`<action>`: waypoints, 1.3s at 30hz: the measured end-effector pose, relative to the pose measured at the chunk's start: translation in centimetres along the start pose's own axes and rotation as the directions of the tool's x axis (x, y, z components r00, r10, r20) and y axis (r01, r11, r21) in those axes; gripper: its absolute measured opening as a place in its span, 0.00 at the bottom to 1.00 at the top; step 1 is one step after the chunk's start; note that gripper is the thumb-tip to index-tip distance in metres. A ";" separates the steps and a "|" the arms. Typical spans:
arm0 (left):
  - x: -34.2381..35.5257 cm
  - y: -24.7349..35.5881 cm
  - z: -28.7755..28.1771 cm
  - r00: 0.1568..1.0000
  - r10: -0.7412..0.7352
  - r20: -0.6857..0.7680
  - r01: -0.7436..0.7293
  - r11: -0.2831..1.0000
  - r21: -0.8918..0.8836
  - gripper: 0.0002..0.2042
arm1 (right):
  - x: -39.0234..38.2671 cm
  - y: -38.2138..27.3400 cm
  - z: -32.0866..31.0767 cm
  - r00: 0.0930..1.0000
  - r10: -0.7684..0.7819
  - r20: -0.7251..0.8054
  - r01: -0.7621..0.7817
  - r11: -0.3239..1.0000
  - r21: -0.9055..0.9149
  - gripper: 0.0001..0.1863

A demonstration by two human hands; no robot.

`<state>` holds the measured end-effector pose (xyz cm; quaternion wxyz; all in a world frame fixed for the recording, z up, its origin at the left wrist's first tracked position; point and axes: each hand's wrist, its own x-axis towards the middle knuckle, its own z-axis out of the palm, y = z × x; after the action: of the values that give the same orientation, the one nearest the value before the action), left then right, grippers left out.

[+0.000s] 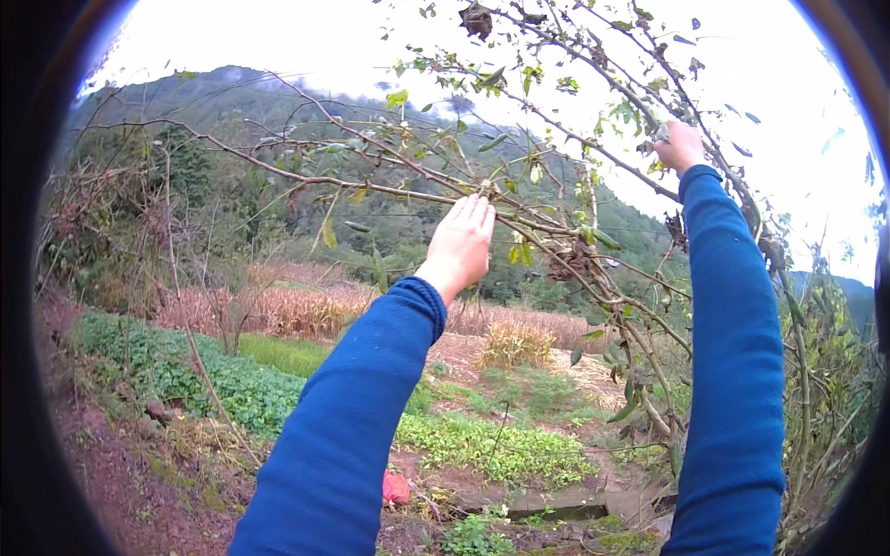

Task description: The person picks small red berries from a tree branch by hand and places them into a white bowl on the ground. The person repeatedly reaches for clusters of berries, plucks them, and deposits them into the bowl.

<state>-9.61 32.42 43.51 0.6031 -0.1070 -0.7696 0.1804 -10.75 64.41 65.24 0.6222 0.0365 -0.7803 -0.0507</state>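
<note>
Both my arms, in blue sleeves, reach up into a thin-stemmed shrub. My left hand (461, 243) is at a long bare branch (334, 182) near the middle of the view, its fingers together and their tips bent over the stem. Higher and to the right, my right hand (682, 146) is closed among the upper twigs, beside a thicker upright stem (732, 176). Something small and pale green shows at its fingertips, too unclear to name. Narrow green leaves, some yellow ones and a curled brown dry leaf (476, 20) hang on the branches around both hands.
More stems (640, 371) rise at the right below my hands. Past them lie low green plants (501, 449), a leafy green plot (185, 371), dry tan stalks (278, 310) and a wooded hill (232, 93). A red object (396, 487) rests on the ground below.
</note>
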 end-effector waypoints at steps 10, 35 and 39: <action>-1.1 1.2 -0.6 1.000 0.019 0.025 -0.021 0.998 0.059 0.25 | -4.3 -5.4 -4.8 0.986 -0.135 -0.099 0.145 0.984 0.105 0.11; 6.9 1.1 -7.3 0.900 0.341 -0.270 -0.302 0.937 0.179 0.14 | -4.2 -6.1 3.0 0.993 -0.086 -0.077 0.090 0.994 0.054 0.12; 7.0 1.8 -9.3 0.844 0.386 -0.373 -0.346 0.923 0.171 0.14 | -4.0 -6.4 3.4 0.996 -0.073 -0.057 0.077 0.995 0.070 0.12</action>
<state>-2.51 38.14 50.91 0.7062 -0.2570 -0.5858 0.3035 -13.21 58.63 59.84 0.6393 0.0895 -0.7624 -0.0448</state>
